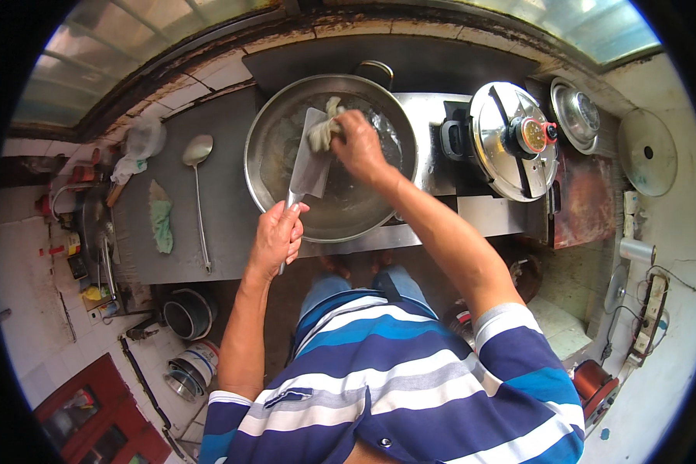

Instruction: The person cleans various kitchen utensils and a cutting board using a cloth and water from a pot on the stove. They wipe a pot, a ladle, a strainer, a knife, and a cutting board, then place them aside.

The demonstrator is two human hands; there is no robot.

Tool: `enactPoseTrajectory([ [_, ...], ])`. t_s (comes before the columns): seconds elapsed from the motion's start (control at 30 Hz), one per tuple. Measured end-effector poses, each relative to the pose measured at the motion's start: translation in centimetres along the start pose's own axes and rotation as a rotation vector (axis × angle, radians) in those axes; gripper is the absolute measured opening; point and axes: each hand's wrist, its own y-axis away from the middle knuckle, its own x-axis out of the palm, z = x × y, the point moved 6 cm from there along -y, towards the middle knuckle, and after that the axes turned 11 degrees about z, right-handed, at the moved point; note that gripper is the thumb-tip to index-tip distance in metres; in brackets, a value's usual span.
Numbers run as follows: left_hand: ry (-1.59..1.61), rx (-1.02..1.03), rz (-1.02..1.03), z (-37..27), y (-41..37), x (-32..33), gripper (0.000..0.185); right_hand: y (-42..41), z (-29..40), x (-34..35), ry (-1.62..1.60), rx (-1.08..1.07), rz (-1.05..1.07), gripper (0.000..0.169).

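Observation:
A wide metal wok (348, 223) stands on the stove before me, with some liquid in its bottom. My left hand (278, 232) grips the handle of a cleaver (307, 156), whose broad blade reaches over the wok. In my right hand (356, 139) is a crumpled pale cloth (323, 132), held against or just above the blade's upper part. To the left, on the grey counter (226, 232), lie a long-handled metal ladle (197, 152) and a green cloth (161, 223).
A pressure cooker (499, 145) stands right of the wok, with metal bowls (577, 113) and a reddish-brown board (586, 200) farther right. A plastic bag (145, 139) lies at the counter's far left. Pots (185, 313) sit below the counter.

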Motion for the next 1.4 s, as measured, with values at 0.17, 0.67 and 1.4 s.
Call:
enactPoseTrajectory([
  [0.17,0.014,0.012,0.016,-0.7,1.0,0.2,0.03,-2.0,-4.5,-1.7,0.244,0.114,-0.002,0.038],
  [0.67,-0.697,0.095,-0.007,-1.7,-2.6,1.1,0.025,3.7,6.1,-7.1,-0.117,0.08,0.016,0.037],
  [1.4,-1.298,0.107,-0.044,-0.7,-0.3,2.6,0.023,4.8,1.7,-0.4,0.353,0.074,0.27,0.021],
])
